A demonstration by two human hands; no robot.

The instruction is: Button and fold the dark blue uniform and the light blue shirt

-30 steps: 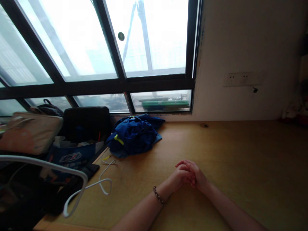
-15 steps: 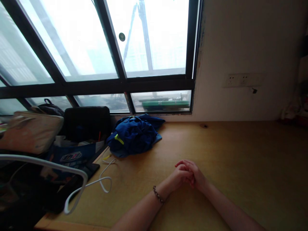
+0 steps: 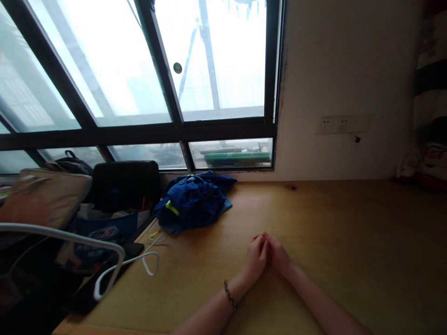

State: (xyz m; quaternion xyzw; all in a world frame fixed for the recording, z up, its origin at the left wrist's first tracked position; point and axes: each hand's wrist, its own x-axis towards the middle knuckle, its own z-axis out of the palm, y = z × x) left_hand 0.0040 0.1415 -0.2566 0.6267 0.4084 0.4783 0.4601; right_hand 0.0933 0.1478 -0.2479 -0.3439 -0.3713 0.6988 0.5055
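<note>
The left hand [image 3: 256, 256] and the right hand [image 3: 278, 255] are pressed together at the lower centre of the frame, above the pale yellow-brown wooden counter [image 3: 335, 242]. Their fingertips meet at the top of the clasp; the fingers overlap, so how far each hand is curled, and whether anything lies between the palms, I cannot tell. A dark beaded bracelet [image 3: 229, 295] circles the left wrist.

The crumpled bright-blue fabric bundle [image 3: 195, 200] with a lime-yellow strip lies on the counter at the centre left of the frame, well apart from the hands. Just below it, a thin white cable [image 3: 150, 253] loops near the counter's left edge.

At the left of the frame, a beige bag with pinkish patches [image 3: 49, 193] stands beside a black padded panel [image 3: 125, 186], with a dark-blue printed bag [image 3: 101, 232] below them. A black-framed glass window [image 3: 223, 129] fills the upper left, with green tubes [image 3: 237, 157] visible through its lower pane. In the right half, a white wall socket plate [image 3: 342, 124] sits on the pale wall [image 3: 349, 60] above the counter.
</note>
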